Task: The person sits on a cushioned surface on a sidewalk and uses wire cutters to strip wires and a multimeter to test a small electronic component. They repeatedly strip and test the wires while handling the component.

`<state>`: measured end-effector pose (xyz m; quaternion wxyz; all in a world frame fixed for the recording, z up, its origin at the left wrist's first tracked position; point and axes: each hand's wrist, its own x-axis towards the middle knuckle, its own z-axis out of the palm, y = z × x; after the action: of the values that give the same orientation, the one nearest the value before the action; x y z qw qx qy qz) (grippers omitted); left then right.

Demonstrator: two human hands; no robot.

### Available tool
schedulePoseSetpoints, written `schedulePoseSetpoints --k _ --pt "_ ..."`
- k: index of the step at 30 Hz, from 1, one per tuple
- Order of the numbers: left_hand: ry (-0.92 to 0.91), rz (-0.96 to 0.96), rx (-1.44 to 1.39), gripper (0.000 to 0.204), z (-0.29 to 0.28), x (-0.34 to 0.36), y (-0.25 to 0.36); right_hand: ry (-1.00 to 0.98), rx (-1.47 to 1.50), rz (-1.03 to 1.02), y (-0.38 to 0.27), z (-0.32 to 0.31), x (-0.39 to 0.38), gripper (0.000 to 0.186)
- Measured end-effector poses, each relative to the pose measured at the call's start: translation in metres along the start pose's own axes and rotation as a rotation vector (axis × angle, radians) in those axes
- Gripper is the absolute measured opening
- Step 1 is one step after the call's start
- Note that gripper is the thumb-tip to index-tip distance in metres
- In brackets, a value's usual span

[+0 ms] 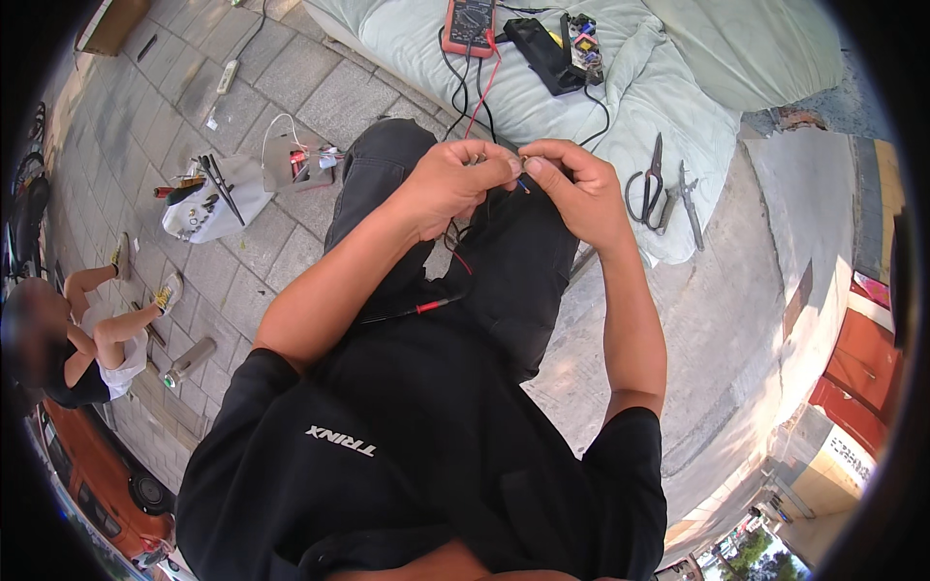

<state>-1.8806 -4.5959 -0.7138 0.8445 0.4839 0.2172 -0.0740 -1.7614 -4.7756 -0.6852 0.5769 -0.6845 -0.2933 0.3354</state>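
In front of my knees, the fingertips of my left hand [463, 184] and my right hand [579, 189] nearly meet, both pinched closed. A thin blue wire [524, 183] sticks out below my right fingertips. Whatever the left fingers grip is too small to make out. On the pale green cloth beyond them lies a red-and-black multimeter [469, 24] with red and black leads. Next to it is an opened black plastic housing [544, 56] with an exposed circuit board [584, 46]. A probe with a red collar [428, 307] rests on my lap.
Black-handled scissors [646, 184] and grey pliers [691, 205] lie on the cloth [707, 87] at right. Tools and small parts sit on a white sheet [242, 211] on the left paving. A white power strip [228, 76] is farther off. Someone sits at far left [92, 339].
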Motion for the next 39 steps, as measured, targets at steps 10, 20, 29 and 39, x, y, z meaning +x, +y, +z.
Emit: schedulePoseSetpoints --k 10,20,29,39 --pt "0.121 0.493 1.058 0.031 0.019 0.081 -0.019 0.376 -0.376 0.031 0.061 -0.029 0.032 0.021" --pt "-0.093 0.265 0.229 0.048 -0.01 0.059 0.04 0.711 -1.028 0.252 0.08 -0.169 0.081 0.031" --pt "-0.214 0.257 0.131 0.049 -0.045 -0.034 0.025 0.419 -1.315 0.427 0.125 -0.201 0.099 0.032" --pt "-0.193 0.394 -0.154 0.053 -0.056 -0.05 0.003 0.717 -1.037 0.142 0.066 -0.172 0.053 0.04"
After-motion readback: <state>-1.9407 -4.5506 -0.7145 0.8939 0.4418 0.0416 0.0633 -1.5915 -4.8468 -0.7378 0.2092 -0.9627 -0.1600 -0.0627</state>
